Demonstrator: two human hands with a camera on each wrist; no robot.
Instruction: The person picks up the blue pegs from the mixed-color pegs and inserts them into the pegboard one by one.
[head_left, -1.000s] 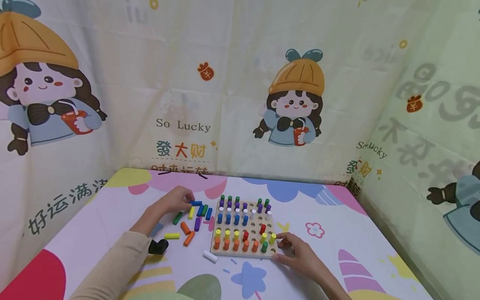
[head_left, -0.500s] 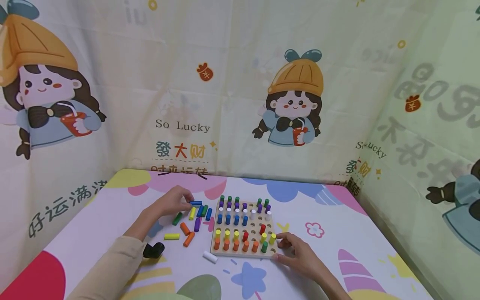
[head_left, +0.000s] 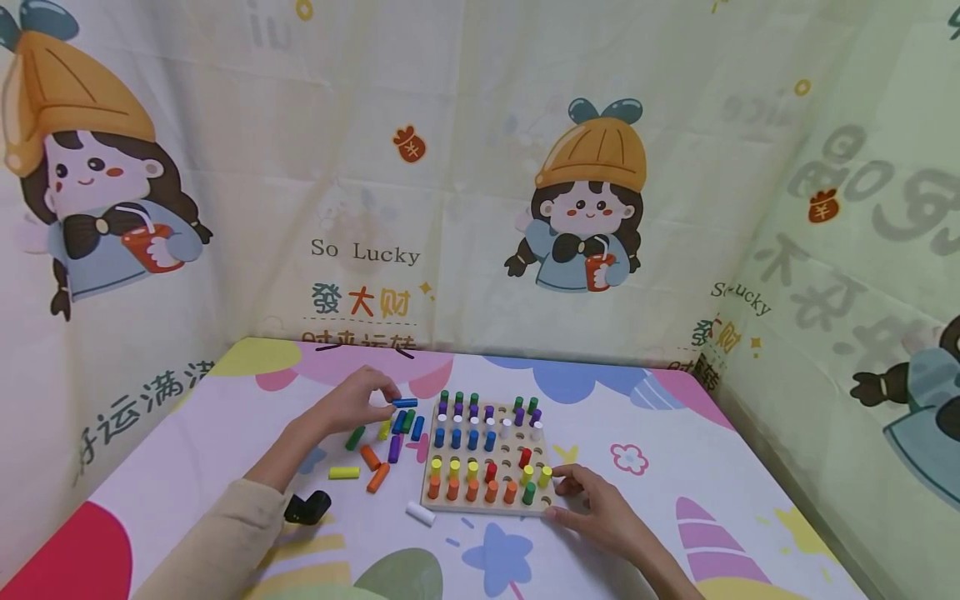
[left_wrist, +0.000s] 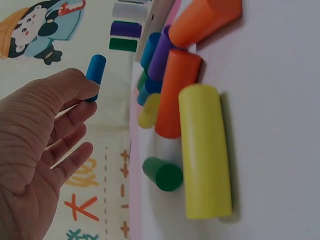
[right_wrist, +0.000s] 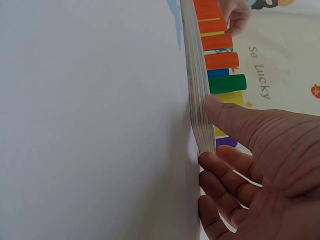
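The bench (head_left: 675, 517), under a bright cartoon-printed cloth, carries a wooden peg board (head_left: 486, 454) lying flat near its middle, square to the near edge. The holes keep its pegs upright in rows sorted mostly by colour: green and purple at the far side, then white, then blue, with yellow, red, orange and a green one nearest the person. I count roughly thirty pegs standing, and several holes toward the board's right side are still bare.

The right hand (head_left: 600, 510) rests at the board's near right corner, thumb on the top face and relaxed fingers (right_wrist: 220, 172) against the edge, which I judge steadies the board.

Left of the board lies a loose heap of pegs (head_left: 386, 437), on their sides because nothing holds them up. About ten can be counted: two orange, two yellow, two or three blue, green ones, a purple, and one white peg (head_left: 421, 513) apart toward the near edge.

The left hand (head_left: 360, 402) pinches one blue peg (left_wrist: 95, 71) at its end between thumb and fingertips, raised just above the heap's far side.
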